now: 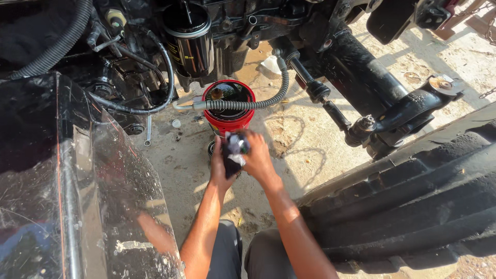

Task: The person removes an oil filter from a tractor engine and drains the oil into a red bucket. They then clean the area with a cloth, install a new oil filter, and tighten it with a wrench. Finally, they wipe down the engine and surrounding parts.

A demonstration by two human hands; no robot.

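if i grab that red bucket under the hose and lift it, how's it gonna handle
The red bucket holds dark liquid near its rim, so it is probably heavy and apt to slosh. The ribbed hose lies across its mouth, so it may snag. The bucket looks stiff, standing upright on flat ground.

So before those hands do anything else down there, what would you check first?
1. Both hands on the bundle: the left hand and right hand both grip the dark and white rag. Ok.
2. Red bucket upright: yes, dark liquid inside. Ok.
3. Ribbed hose over the bucket: its end lies across the rim. Ok.
4. Black canister filter seated: hangs from the engine; tightness cannot tell.
5. Wrench within reach: on the ground left of the bucket. Ok.
6. What the rag wraps: hidden. Cannot tell.
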